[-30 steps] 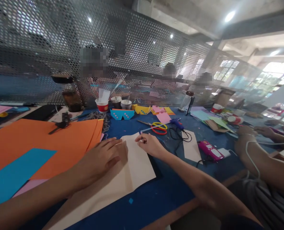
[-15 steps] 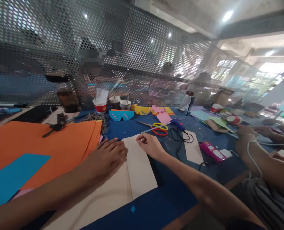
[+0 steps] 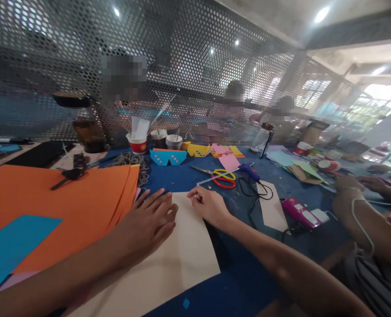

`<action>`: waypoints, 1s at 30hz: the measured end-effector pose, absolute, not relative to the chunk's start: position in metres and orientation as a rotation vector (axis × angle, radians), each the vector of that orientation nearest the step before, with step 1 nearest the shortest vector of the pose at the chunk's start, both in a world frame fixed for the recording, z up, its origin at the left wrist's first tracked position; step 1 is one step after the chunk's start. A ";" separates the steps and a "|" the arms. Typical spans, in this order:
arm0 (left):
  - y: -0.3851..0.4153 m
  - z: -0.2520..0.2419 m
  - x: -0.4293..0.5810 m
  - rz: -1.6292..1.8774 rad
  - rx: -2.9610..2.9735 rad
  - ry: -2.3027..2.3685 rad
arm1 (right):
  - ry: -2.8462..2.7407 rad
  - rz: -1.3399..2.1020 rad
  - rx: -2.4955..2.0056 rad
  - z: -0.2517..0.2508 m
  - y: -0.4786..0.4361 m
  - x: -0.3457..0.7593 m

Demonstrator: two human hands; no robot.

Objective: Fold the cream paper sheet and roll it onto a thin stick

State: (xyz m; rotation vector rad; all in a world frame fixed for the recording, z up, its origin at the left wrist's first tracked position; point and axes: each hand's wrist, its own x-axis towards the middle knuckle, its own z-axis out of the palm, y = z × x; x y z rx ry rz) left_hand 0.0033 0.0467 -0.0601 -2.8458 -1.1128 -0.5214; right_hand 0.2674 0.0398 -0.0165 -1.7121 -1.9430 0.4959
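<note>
A cream sheet (image 3: 195,255) is laid on the blue table (image 3: 244,259) in front of the person, with its far left part hidden by the left hand (image 3: 156,218). That hand is held palm down over the sheet, its fingers stretched out and set slightly apart, nothing being gripped. At the far right corner of the sheet, the right hand (image 3: 211,204) is placed with its fingers curled and the thumb brought close to the forefinger; whether the paper is pinched between them cannot be told.

Just beyond the right hand, scissors (image 3: 226,180) with red and yellow handles are crossed by a clear stick (image 3: 208,179). To their right, a blue glue gun (image 3: 250,171) is seen, its black cord looped over a cream strip (image 3: 274,210), near which a pink case (image 3: 301,213) is set.

To the left, orange sheets (image 3: 66,202) are stacked, with a blue strip (image 3: 23,235) laid on them. A blue mask (image 3: 167,156) and a yellow mask (image 3: 198,150) are stood farther back, beside the cups (image 3: 137,144). At the far right, a co-worker's arm (image 3: 353,211) is partly seen.
</note>
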 end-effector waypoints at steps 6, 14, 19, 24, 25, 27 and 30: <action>0.048 -0.062 0.003 -0.544 -2.826 -1.077 | -1.963 0.504 -1.726 -0.014 0.038 0.266; 0.047 -0.058 0.003 -0.507 -2.841 -1.089 | -1.968 0.517 -1.696 -0.013 0.038 0.266; 0.047 -0.060 0.003 -0.539 -2.833 -1.102 | -1.968 0.531 -1.690 -0.013 0.037 0.266; 0.046 -0.061 0.004 -0.518 -2.848 -1.113 | -1.927 0.546 -1.709 -0.013 0.038 0.267; 0.046 -0.060 0.004 -0.525 -2.848 -1.102 | -1.911 0.550 -1.698 -0.013 0.038 0.267; 0.045 -0.059 0.004 -0.548 -2.851 -1.088 | -1.878 0.558 -1.672 -0.014 0.040 0.268; 0.045 -0.056 0.004 -0.585 -2.862 -1.105 | -1.846 0.575 -1.678 -0.015 0.042 0.268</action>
